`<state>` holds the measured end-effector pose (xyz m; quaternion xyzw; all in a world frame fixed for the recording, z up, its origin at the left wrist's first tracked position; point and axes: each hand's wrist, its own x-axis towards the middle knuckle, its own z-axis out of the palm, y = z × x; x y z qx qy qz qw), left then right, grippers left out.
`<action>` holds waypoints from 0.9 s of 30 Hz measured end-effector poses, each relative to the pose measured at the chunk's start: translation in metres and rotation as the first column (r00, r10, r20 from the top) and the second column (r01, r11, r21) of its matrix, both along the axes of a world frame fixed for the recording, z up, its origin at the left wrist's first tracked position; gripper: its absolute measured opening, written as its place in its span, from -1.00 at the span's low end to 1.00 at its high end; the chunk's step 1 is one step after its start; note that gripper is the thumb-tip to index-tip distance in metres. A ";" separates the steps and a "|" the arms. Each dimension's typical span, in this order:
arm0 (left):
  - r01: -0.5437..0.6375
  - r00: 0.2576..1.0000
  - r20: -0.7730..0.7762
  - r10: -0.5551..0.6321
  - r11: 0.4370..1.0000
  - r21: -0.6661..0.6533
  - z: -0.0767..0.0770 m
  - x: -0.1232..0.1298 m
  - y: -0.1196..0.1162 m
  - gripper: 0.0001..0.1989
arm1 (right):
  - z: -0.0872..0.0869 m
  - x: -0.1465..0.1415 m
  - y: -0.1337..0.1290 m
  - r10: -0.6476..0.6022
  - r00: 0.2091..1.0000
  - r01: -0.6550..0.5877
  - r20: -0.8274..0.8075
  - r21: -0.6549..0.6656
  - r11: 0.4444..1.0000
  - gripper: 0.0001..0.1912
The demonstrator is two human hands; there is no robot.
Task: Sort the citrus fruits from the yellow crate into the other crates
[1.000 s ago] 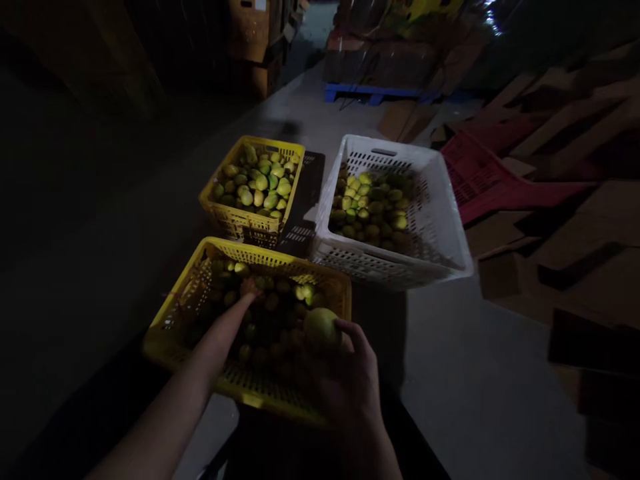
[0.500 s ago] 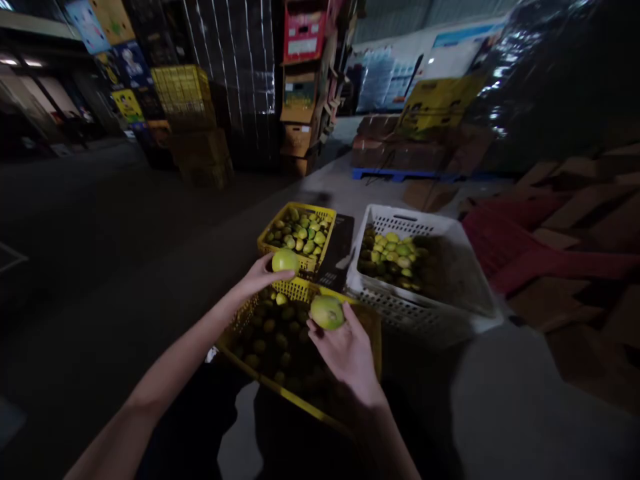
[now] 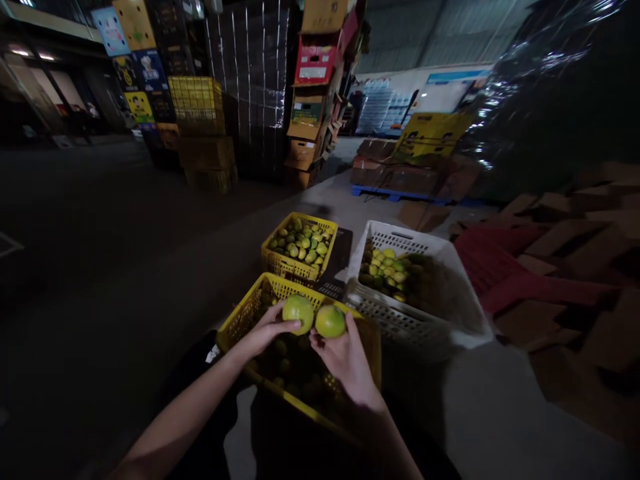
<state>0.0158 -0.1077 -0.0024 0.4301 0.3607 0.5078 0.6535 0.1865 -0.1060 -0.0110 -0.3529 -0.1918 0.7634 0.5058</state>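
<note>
My left hand is closed round a green-yellow citrus fruit, with the thumb across its lower front. Just to the right, a second green-yellow citrus fruit sits in the fingers of my right hand, palm turned up. The two fruits are side by side with a narrow gap between them. Both hands are above a near yellow crate, whose shadowed inside holds more of the same fruit. My hands and forearms hide part of that crate.
Beyond it stands a smaller yellow crate full of fruit. To its right is a white crate partly filled with fruit. A red plastic object and flattened cardboard lie at right. Stacked boxes and a blue pallet stand behind.
My left hand has moved down and right, bringing its fruit level with the other one. The fruit in my right hand has turned. The camera view has shifted slightly.
</note>
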 end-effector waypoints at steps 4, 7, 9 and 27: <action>0.104 0.986 0.137 -0.095 0.993 -0.061 -0.008 0.008 -0.013 -0.43 | 0.006 0.001 -0.001 0.017 0.993 -0.029 0.113 0.106 0.994 -0.53; 0.135 0.977 0.182 -0.113 0.984 -0.115 -0.011 0.009 -0.014 -0.39 | 0.010 0.006 -0.006 0.021 0.978 -0.064 0.206 0.206 0.977 -0.56; 0.136 0.972 0.211 -0.103 0.980 -0.147 -0.012 0.007 -0.013 -0.38 | 0.011 0.009 -0.008 0.052 0.964 -0.111 0.260 0.216 0.970 -0.55; 0.046 0.963 0.268 -0.005 0.988 -0.147 -0.017 0.004 0.001 -0.52 | 0.019 0.010 -0.012 0.055 0.971 -0.108 0.234 0.221 0.969 -0.64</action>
